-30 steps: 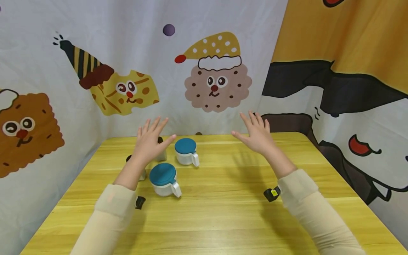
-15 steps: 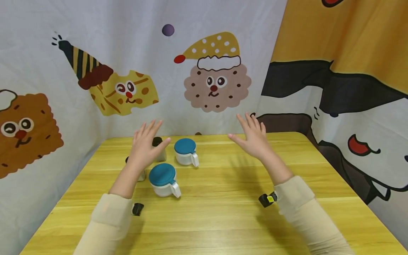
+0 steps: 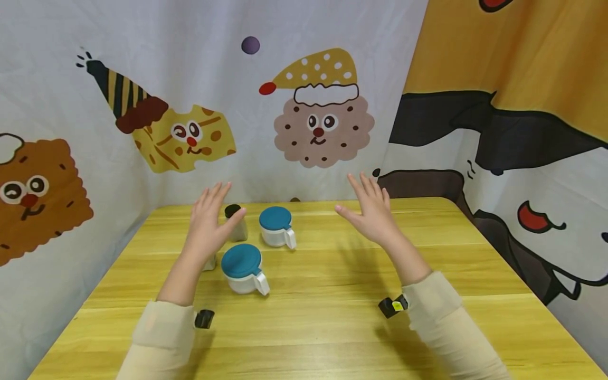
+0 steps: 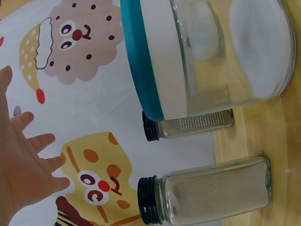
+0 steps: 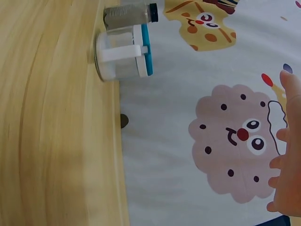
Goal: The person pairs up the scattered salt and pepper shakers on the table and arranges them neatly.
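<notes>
Both hands hover over the wooden table with fingers spread, holding nothing. My left hand (image 3: 206,221) is above the left side, overlapping a glass shaker jar in the head view; that jar (image 4: 214,190) with its black cap shows whole in the left wrist view. A second black-capped jar (image 3: 237,227) stands just beyond the left thumb. Two glass canisters with teal lids and white handles stand right of the left hand: a nearer canister (image 3: 243,268) and a farther canister (image 3: 276,227). White contents show inside the canister (image 4: 258,47) up close. My right hand (image 3: 372,214) is apart from them all.
The wooden table (image 3: 323,316) ends at a white cloth backdrop (image 3: 256,179) printed with cartoon biscuits and cheese. Another printed cloth (image 3: 513,53) hangs along the right side. Small black camera mounts (image 3: 390,306) jut inward from the wrists.
Both hands have drawn slightly left and back toward the body, with fingers still spread. The far shaker jar now shows more fully beside the left thumb. Jars and canisters have stayed in place.
</notes>
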Demonstrator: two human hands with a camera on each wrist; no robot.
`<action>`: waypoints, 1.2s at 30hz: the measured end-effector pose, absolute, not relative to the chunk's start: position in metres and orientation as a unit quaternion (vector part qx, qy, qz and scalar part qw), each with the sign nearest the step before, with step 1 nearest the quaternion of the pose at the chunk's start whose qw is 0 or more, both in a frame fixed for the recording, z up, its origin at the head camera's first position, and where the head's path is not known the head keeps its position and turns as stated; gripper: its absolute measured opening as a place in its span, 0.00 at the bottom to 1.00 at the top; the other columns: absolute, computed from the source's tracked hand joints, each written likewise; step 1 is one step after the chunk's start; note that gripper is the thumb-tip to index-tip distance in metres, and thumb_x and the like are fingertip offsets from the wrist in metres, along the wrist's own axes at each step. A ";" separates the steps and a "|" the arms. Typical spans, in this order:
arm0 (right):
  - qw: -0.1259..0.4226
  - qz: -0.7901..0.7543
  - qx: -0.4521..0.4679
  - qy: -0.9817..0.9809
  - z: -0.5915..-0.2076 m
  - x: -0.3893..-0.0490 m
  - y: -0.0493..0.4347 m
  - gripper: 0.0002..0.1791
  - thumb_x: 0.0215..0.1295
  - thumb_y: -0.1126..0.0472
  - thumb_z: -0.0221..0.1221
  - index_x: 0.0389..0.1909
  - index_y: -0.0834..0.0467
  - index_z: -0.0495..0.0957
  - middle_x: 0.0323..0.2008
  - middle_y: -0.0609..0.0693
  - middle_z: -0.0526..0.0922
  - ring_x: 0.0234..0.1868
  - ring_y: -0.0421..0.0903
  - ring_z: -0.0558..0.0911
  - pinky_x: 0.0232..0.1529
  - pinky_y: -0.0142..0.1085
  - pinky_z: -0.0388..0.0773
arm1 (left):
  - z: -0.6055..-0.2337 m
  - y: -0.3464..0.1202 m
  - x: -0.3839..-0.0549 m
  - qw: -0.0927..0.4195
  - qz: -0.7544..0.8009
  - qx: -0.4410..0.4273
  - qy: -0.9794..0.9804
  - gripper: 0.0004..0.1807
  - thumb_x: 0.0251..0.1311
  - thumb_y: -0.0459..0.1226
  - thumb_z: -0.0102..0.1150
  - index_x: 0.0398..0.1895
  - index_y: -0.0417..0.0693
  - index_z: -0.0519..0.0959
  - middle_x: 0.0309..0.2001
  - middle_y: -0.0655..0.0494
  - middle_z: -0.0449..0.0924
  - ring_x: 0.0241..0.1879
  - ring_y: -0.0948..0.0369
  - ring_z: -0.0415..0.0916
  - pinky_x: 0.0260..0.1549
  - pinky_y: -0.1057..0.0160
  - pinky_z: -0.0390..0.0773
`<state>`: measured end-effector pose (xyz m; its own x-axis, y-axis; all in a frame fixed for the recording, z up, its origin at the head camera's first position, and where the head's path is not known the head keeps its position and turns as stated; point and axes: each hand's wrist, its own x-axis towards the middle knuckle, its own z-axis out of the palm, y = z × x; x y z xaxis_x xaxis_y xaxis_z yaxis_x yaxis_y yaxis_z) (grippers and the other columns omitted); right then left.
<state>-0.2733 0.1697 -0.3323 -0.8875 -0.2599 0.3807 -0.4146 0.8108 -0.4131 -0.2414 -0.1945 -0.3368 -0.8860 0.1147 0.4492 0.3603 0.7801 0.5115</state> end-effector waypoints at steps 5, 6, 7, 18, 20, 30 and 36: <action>0.157 0.258 0.181 -0.936 -0.335 -0.270 0.165 0.46 0.63 0.29 0.48 0.76 0.45 0.45 0.75 0.53 0.39 0.74 0.55 0.37 0.65 0.60 0.30 | -0.339 -0.199 -0.238 0.210 -0.320 -0.128 -0.915 0.40 0.65 0.58 0.50 0.76 0.55 0.51 0.75 0.46 0.46 0.73 0.44 0.34 0.63 0.36 0.34; 0.158 0.260 0.182 -0.935 -0.336 -0.270 0.164 0.46 0.63 0.30 0.48 0.76 0.45 0.45 0.75 0.53 0.39 0.74 0.55 0.37 0.65 0.60 0.30 | -0.339 -0.199 -0.237 0.211 -0.324 -0.129 -0.913 0.40 0.66 0.57 0.51 0.76 0.55 0.51 0.75 0.47 0.46 0.73 0.45 0.35 0.63 0.36 0.34; 0.159 0.262 0.185 -0.934 -0.336 -0.269 0.163 0.46 0.64 0.30 0.48 0.76 0.46 0.45 0.75 0.54 0.39 0.74 0.55 0.37 0.65 0.60 0.30 | -0.340 -0.200 -0.237 0.212 -0.329 -0.129 -0.911 0.40 0.66 0.56 0.52 0.76 0.55 0.51 0.75 0.47 0.46 0.73 0.44 0.35 0.63 0.36 0.34; 0.168 0.280 0.204 -0.923 -0.340 -0.262 0.151 0.46 0.65 0.32 0.50 0.76 0.48 0.45 0.75 0.54 0.39 0.74 0.55 0.37 0.65 0.59 0.30 | -0.346 -0.211 -0.233 0.219 -0.370 -0.121 -0.895 0.39 0.66 0.53 0.53 0.76 0.55 0.51 0.75 0.48 0.45 0.72 0.45 0.36 0.60 0.31 0.39; 0.167 0.283 0.208 -0.921 -0.341 -0.261 0.149 0.46 0.65 0.32 0.50 0.76 0.48 0.44 0.75 0.54 0.39 0.74 0.55 0.37 0.65 0.59 0.30 | -0.346 -0.213 -0.233 0.222 -0.382 -0.121 -0.889 0.39 0.66 0.52 0.53 0.76 0.55 0.51 0.75 0.47 0.46 0.72 0.44 0.36 0.60 0.31 0.39; 0.166 0.304 0.218 -0.912 -0.345 -0.254 0.137 0.47 0.64 0.34 0.53 0.76 0.49 0.45 0.75 0.54 0.40 0.74 0.55 0.37 0.65 0.60 0.31 | -0.351 -0.221 -0.228 0.233 -0.421 -0.117 -0.869 0.38 0.67 0.47 0.55 0.75 0.52 0.52 0.74 0.47 0.47 0.72 0.45 0.36 0.61 0.31 0.40; 0.165 0.318 0.222 -0.907 -0.348 -0.252 0.130 0.46 0.64 0.41 0.57 0.76 0.48 0.46 0.75 0.53 0.41 0.74 0.54 0.38 0.65 0.60 0.30 | -0.354 -0.225 -0.226 0.232 -0.429 -0.102 -0.867 0.38 0.67 0.47 0.55 0.76 0.54 0.51 0.74 0.48 0.46 0.72 0.46 0.39 0.61 0.33 0.43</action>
